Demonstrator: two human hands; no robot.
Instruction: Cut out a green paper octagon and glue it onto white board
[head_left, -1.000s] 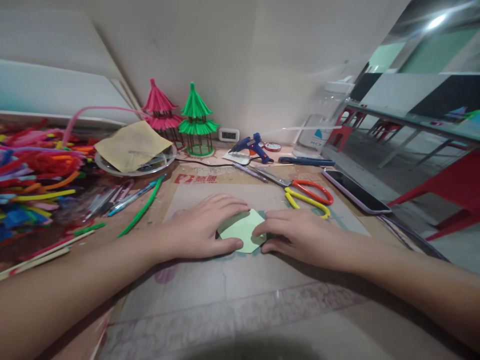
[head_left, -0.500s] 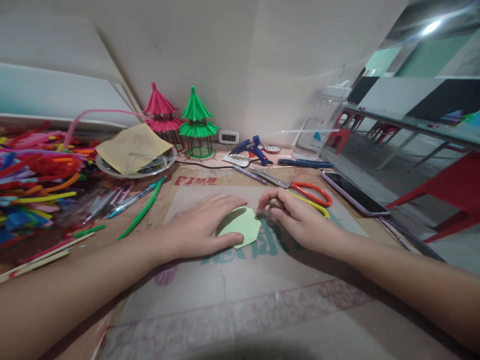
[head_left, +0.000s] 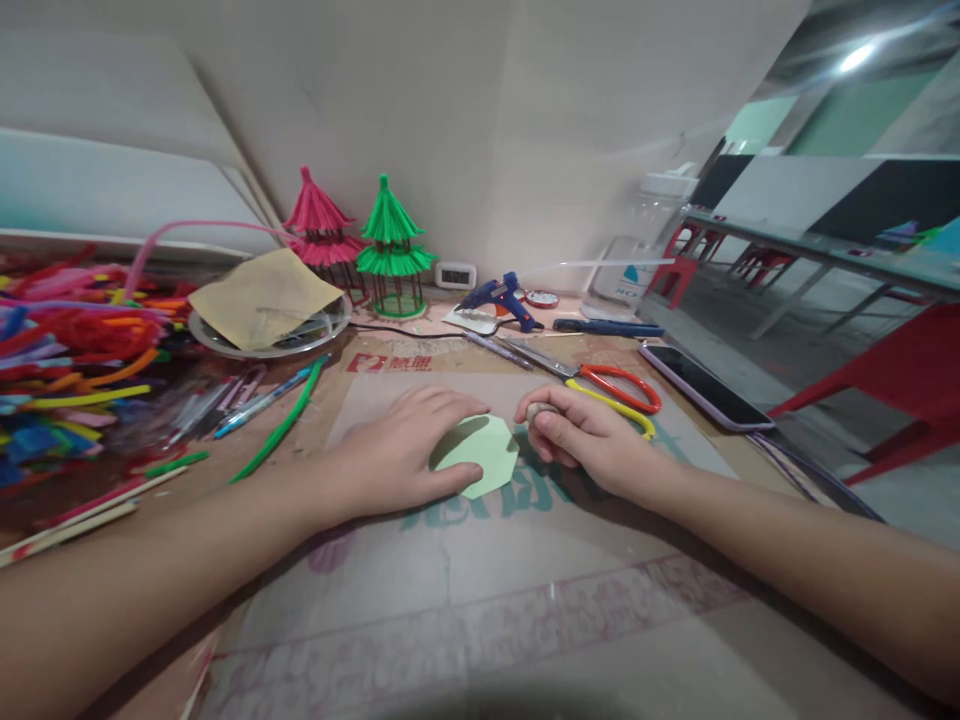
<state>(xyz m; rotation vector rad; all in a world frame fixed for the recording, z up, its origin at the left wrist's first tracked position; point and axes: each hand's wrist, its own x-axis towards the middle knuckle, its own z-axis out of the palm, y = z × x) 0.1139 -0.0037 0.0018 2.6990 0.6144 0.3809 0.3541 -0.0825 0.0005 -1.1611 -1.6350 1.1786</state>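
My left hand (head_left: 409, 450) lies spread over the left part of a pale green paper polygon (head_left: 489, 458), thumb along its lower edge and fingers along its top. The paper rests flat on the covered work surface. Just right of it, my right hand (head_left: 581, 432) is closed, pinching a small greyish lump (head_left: 538, 410) between thumb and forefinger; its exact kind is unclear. Scissors (head_left: 611, 388) with one red and one yellow handle loop lie behind my right hand.
Behind stand pink (head_left: 321, 225) and green (head_left: 390, 245) pipe-cleaner pagodas, a small digital clock (head_left: 455, 276), a blue glue gun (head_left: 501, 298) and a clear bottle (head_left: 626, 260). Coloured pipe cleaners (head_left: 82, 340) heap at left beside a metal plate (head_left: 202, 335). A phone (head_left: 705, 388) lies at right.
My right hand has turned slightly, so the greyish lump at its fingertips shows more plainly. My left hand and the paper keep their places.
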